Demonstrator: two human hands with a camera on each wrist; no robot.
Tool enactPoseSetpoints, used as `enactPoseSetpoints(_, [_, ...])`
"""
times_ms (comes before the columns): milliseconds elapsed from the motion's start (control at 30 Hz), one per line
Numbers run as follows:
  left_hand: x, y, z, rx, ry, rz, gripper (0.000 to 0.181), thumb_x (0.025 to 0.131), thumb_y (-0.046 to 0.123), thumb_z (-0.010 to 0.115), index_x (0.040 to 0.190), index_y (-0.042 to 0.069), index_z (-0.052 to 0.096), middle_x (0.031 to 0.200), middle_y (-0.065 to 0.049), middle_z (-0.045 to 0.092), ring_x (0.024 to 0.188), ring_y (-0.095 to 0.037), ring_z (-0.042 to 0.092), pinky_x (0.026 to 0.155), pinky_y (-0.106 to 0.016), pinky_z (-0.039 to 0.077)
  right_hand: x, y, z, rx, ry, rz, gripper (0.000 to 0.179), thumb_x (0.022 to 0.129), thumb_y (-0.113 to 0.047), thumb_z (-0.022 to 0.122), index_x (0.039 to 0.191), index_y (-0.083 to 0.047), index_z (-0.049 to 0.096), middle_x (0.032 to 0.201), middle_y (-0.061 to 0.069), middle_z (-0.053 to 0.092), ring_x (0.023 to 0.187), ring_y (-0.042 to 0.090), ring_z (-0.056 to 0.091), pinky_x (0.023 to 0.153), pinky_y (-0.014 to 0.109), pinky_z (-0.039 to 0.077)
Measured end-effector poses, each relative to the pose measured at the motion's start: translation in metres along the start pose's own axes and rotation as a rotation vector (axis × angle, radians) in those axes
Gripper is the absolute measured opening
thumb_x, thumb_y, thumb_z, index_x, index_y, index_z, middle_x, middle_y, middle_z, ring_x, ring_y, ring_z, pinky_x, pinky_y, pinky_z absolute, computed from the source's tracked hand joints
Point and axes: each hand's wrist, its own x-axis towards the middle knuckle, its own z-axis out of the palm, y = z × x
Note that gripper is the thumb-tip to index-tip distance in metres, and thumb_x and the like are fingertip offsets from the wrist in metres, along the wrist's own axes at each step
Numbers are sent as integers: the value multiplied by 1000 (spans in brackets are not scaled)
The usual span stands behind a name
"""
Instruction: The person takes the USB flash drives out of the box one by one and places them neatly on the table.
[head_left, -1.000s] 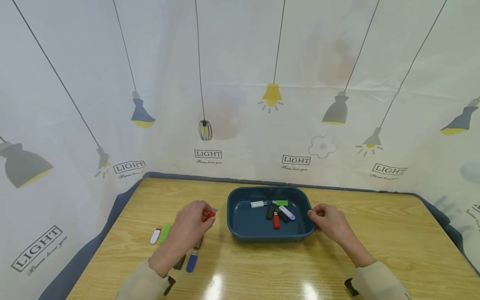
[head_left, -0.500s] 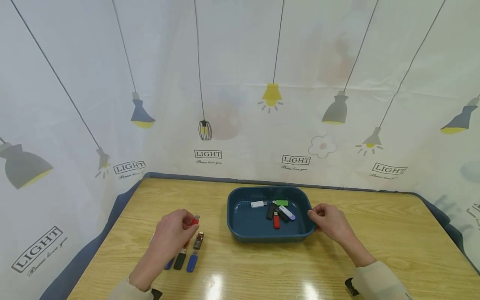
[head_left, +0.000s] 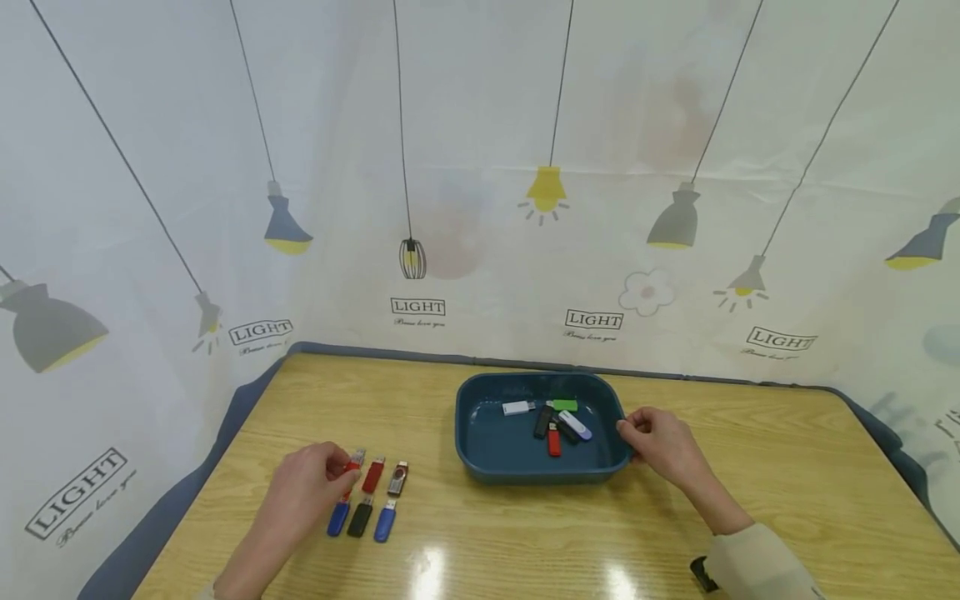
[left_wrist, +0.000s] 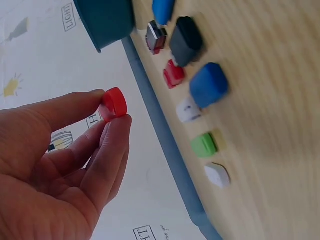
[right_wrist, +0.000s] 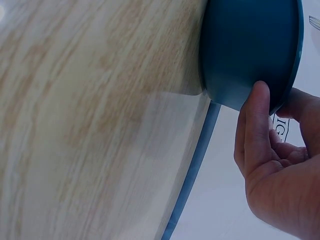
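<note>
My left hand (head_left: 303,487) pinches a red USB flash drive (left_wrist: 115,103) between thumb and fingers, over the left part of the table. Near it lie a dark red flash drive (head_left: 372,475) and a swivel one with a metal cover (head_left: 398,478). Closer to me are a blue (head_left: 338,518), a black (head_left: 360,518) and another blue flash drive (head_left: 386,522). A green (left_wrist: 204,145) and a white one (left_wrist: 217,175) show in the left wrist view; the hand hides them from the head view. My right hand (head_left: 667,446) grips the right rim of a dark teal bin (head_left: 543,478).
Inside the bin lie several flash drives, among them a white (head_left: 516,407), a green (head_left: 564,405) and a red one (head_left: 554,440). A printed curtain (head_left: 495,208) hangs behind the wooden table (head_left: 712,475) and along its sides.
My left hand has carried the red flash drive leftward and nearer to me, from beside the bin to over the laid-out flash drives. The right hand has stayed at the bin's rim.
</note>
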Motion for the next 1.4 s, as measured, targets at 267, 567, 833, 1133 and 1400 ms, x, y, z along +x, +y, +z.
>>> enactPoseSetpoints(267, [-7, -20, 1, 59, -37, -58, 13, 86, 13, 81, 84, 4, 72, 71, 2, 63, 66, -15, 54, 60, -33, 45, 0, 2, 1, 12, 2, -18, 25, 102, -21, 63, 104, 4, 65, 83, 8, 69, 69, 24, 72, 61, 31, 58])
enactPoseSetpoints(567, [-10, -34, 5, 156, -82, -71, 17, 86, 15, 81, 81, 3, 70, 69, 1, 59, 63, -16, 51, 57, -33, 43, -2, 0, 0, 10, 1, -3, 25, 103, -20, 62, 106, 5, 65, 85, 8, 70, 69, 23, 72, 62, 31, 58])
enactPoseSetpoints(833, [-10, -39, 9, 194, -132, -105, 18, 87, 15, 80, 76, 7, 69, 66, 1, 55, 63, -17, 51, 57, -32, 39, -1, 0, 0, -2, -2, 2, 26, 103, -21, 62, 105, 4, 65, 84, 8, 69, 69, 21, 71, 62, 33, 57])
enactPoseSetpoints(1133, [-11, -41, 14, 194, -156, -136, 22, 89, 15, 78, 72, 7, 66, 63, 0, 53, 61, -16, 49, 56, -30, 37, -1, 0, -1, -5, -4, -8, 27, 103, -22, 62, 105, 5, 65, 85, 8, 69, 68, 20, 70, 62, 32, 57])
enactPoseSetpoints(1400, [-11, -34, 6, 231, -111, -70, 17, 89, 14, 77, 83, 2, 67, 71, -3, 58, 64, -17, 52, 57, -34, 44, -2, -1, 0, -4, -1, -7, 27, 103, -22, 63, 105, 4, 65, 85, 8, 69, 69, 21, 71, 62, 31, 57])
